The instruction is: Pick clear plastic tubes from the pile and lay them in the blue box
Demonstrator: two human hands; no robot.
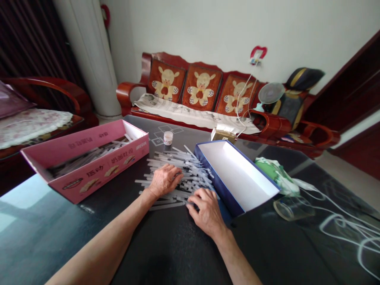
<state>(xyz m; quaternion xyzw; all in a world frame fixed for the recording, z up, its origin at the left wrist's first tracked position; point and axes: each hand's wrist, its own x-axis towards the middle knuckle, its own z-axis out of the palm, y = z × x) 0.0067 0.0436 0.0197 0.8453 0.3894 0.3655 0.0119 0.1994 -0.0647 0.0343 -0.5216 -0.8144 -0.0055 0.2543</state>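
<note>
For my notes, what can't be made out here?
In the head view:
Whitish strips beneath the left hand: hidden by it.
Right hand's grip, if any: hidden by fingers.
Strip depth in the pink box: hidden by its near wall.
White cup's print: too small.
Armchair: cut off by left edge.

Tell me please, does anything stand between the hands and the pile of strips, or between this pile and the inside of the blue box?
Nothing visible separates the left hand or right hand from the pile. For the blue box, only its left side wall stands between pile and inside.
</note>
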